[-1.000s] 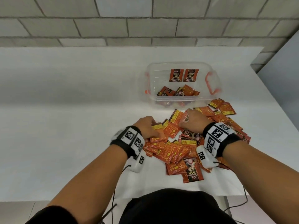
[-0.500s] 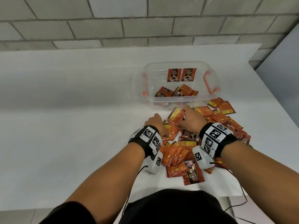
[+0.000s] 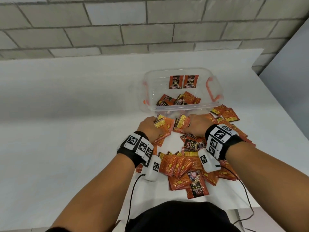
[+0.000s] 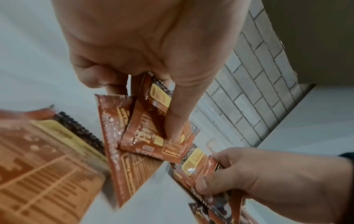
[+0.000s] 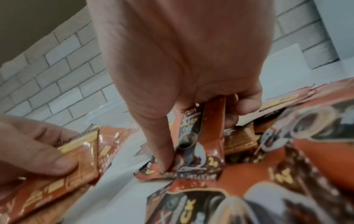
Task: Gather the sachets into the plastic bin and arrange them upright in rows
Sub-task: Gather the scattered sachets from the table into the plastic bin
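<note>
Left hand (image 3: 151,127): fingers (image 4: 173,115) curled round a small stack of orange coffee sachets (image 3: 163,125), thumb pressed on the printed back of the top one; the left wrist view confirms the pinch. Right hand (image 3: 196,125): fingers (image 5: 161,145) curled round a second small stack of sachets (image 3: 181,123), thumb on the face of a sachet printed with a cup. Both hands sit at the far edge of the loose pile of sachets (image 3: 187,166) on the white worktop (image 3: 66,131), just in front of the near wall of the clear plastic bin (image 3: 215,97).

Change since one second ago: both hands have advanced from the middle of the pile toward the bin. The left hand, previously flat on the pile's left side with fingers spread over sachets, now grips a gathered stack. The hands, close together half a second ago, now stand slightly apart, and a bare strip of worktop shows between the held stacks and the rest of the pile.

Bin contents match the earlier frames: two sachets (image 3: 183,81) stand upright side by side against the far wall, fronts facing the camera, and several more lie tilted in a heap (image 3: 178,100) on the floor near the front wall. The bin has orange handles (image 3: 213,91) at each end.

More sachets lie spread to the right of the right hand (image 3: 224,114)
</note>
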{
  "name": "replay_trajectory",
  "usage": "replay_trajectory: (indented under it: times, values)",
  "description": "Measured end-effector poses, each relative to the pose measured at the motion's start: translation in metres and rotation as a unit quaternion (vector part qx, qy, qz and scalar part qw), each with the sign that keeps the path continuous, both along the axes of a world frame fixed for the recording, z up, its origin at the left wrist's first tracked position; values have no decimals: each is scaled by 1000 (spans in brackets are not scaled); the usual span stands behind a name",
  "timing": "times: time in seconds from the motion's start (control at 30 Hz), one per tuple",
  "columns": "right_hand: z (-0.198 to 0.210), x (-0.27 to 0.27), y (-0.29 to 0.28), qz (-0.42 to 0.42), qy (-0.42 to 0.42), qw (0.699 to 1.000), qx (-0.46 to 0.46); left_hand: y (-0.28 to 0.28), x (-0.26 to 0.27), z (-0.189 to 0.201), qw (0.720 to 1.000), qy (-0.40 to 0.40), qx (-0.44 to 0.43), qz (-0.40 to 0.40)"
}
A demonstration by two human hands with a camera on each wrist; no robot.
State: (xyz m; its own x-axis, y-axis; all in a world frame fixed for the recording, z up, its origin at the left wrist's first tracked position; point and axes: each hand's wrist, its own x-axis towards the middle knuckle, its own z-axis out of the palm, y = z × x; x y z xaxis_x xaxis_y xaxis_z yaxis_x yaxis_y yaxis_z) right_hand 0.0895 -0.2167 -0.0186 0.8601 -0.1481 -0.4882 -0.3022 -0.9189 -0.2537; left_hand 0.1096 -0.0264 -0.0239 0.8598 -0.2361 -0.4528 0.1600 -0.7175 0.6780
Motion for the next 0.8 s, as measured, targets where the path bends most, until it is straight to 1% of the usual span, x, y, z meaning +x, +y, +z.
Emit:
replay_trajectory:
  times: [0.1,0.17,0.23,0.3,0.47,0.67,0.8]
  values:
    - [-5,3,4,32,-11,998,-44,10,-1,2,998,-3,-56,22]
    - [-10,4,5,32,-10,997,-70,17,-1,3,996,-14,-86,29]
    - [-14,3,7,26,-11,997,-75,24,0,5,993,-22,-110,39]
    - [-15,1,9,37,-29,996,-78,27,-1,6,990,-29,-128,50]
    - [-13,-3,15,81,-77,991,-74,26,-4,9,987,-53,-146,45]
    - [-6,-3,20,119,-57,986,-103,28,-7,10,984,-67,-160,47]
    - [1,-5,17,119,-64,989,-64,34,-6,13,980,-74,-176,53]
